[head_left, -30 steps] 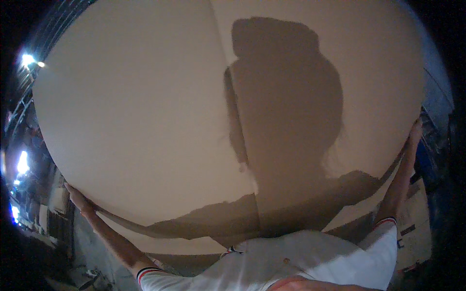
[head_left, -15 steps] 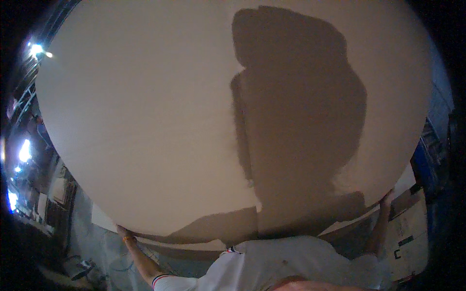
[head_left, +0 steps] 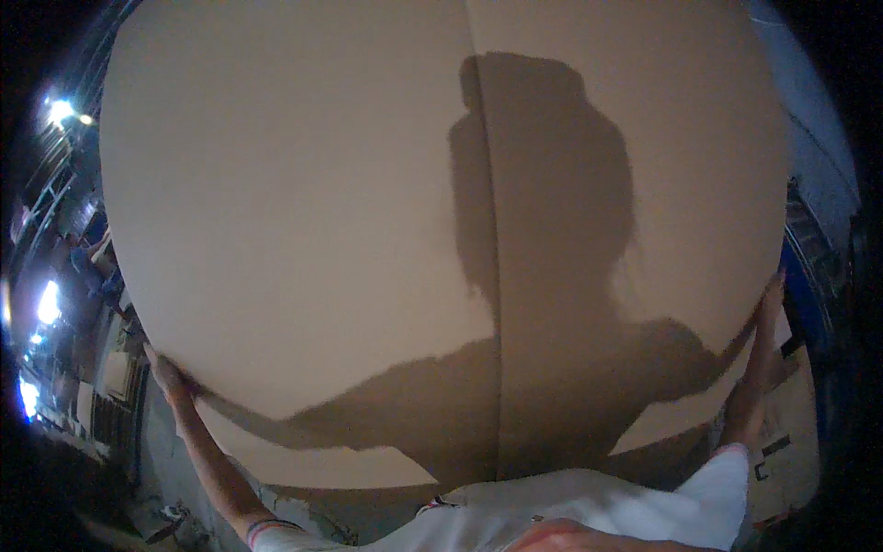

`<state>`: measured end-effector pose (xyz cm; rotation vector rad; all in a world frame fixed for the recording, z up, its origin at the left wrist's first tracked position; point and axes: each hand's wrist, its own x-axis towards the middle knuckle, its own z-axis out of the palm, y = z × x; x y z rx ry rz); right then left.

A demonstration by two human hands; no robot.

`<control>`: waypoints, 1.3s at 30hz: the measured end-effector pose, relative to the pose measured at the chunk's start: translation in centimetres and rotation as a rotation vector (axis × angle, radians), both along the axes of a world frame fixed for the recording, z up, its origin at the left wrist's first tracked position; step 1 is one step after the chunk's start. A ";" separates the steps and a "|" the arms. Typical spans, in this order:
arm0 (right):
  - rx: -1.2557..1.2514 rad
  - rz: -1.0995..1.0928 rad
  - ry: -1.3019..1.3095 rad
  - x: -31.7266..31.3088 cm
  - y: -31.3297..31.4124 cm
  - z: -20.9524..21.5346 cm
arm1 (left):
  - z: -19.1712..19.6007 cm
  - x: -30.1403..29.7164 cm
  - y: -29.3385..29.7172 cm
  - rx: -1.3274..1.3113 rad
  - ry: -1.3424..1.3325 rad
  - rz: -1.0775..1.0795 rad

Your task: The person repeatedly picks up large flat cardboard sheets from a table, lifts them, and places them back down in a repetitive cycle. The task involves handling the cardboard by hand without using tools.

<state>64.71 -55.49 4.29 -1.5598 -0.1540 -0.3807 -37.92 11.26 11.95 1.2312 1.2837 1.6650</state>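
Observation:
A large brown cardboard sheet [head_left: 303, 230] fills most of the view before me, with a vertical fold line right of its middle. My left hand [head_left: 166, 370] grips its left edge low down, fingers partly hidden by the board. On the opposite side, my right hand [head_left: 771, 296] holds the right edge, somewhat farther up; its fingertips are hard to make out. Both arms are spread wide. A dark shadow of a head, shoulders and arms falls across the board. Its lower edge bows just in front of my white shirt.
Bright lamps [head_left: 48, 302] and metal framework [head_left: 46, 189] show at the far left, with another person [head_left: 90, 267] in dark clothing there. Flat stacked pieces [head_left: 118, 375] stand below. Printed cardboard [head_left: 782, 432] lies at the lower right, beside a blue object [head_left: 798, 276].
Both hands have moved up and farther out with the cardboard sheet's edges. The fold line now shows clearly along the sheet, and the shadow on it looks narrower and lower at the top.

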 end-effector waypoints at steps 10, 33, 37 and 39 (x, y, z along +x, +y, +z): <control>-1.183 -0.089 -0.251 -17.3 26.0 -10.2 | -16.5 26.1 2.3 -0.227 1.402 -0.025; -1.206 0.495 -0.643 -38.2 28.0 -18.7 | -24.2 33.3 -27.9 0.164 1.468 -0.713; -1.080 0.514 -0.631 -41.4 28.3 -19.1 | -24.1 33.3 -30.6 0.104 1.507 -0.768; -1.113 0.575 -0.602 -41.1 28.8 -18.5 | -24.0 33.4 -30.4 0.174 1.440 -0.731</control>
